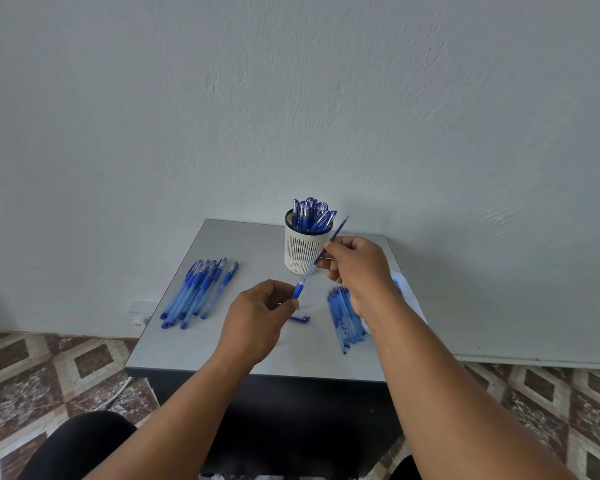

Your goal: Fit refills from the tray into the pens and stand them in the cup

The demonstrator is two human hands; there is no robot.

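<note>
Pen barrel (pixel 299 289) is a translucent tube with a dark blue rubber sleeve, held above the desk (pixel 222 244) just in front of the cup (pixel 302 251). A thin blue refill (pixel 336 233) runs up and to the right from the barrel's open end, its tip level with the cup rim on the right of the cup. Left hand (pixel 257 313) pinches the sleeve end between curled fingers, so the barrel projects above this grip. Right hand (pixel 355 263) pinches the refill near mid-length, tip above the grip, barrel below. Cup holds capped blue pens upright. Left of the cup lies a row of capped pens (pixel 198 292); right of it, loose refills (pixel 343 317) beside a white tray (pixel 409 299). A blue cap (pixel 300 319) lies on the desk in front of the cup.
</note>
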